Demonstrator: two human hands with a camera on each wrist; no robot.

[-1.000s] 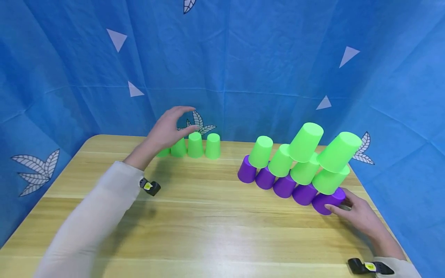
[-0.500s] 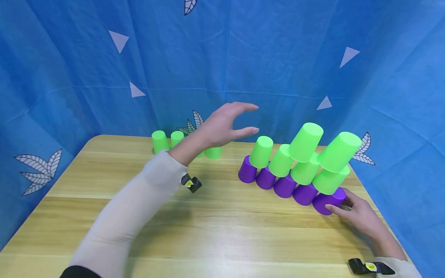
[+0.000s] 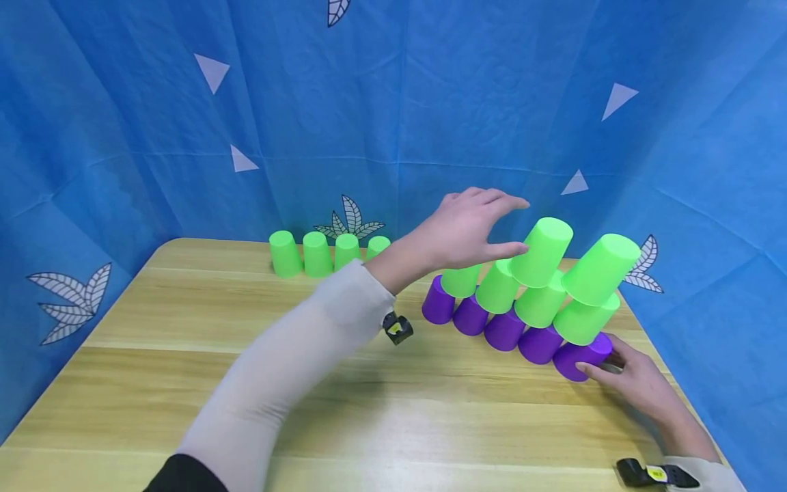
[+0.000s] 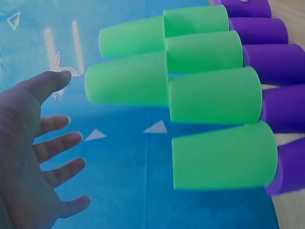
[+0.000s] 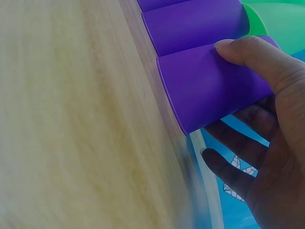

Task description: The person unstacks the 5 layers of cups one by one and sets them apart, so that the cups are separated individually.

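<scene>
A stepped stack of upside-down cups stands at the right: a bottom row of purple cups (image 3: pixel 504 331), green cups (image 3: pixel 496 288) above them, and two green cups on top. My left hand (image 3: pixel 464 229), holding nothing, is raised with fingers spread beside the left top cup (image 3: pixel 544 249). In the left wrist view a gap shows between the fingertips and that top cup (image 4: pixel 126 78). My right hand (image 3: pixel 636 379) holds the purple cup (image 3: pixel 578 359) at the near right end. Its thumb (image 5: pixel 233 50) lies on the near side of that cup, other fingers behind it.
Several more green cups (image 3: pixel 317 256) stand in a row at the table's back edge, left of the stack; my left forearm partly covers the last one. The wooden table (image 3: pixel 154 383) meets a blue curtain (image 3: pixel 393 102) at the back and right.
My left hand has moved right, from over the back row of green cups to the left top cup of the stack, holding nothing. The right hand and stack have stayed in place.
</scene>
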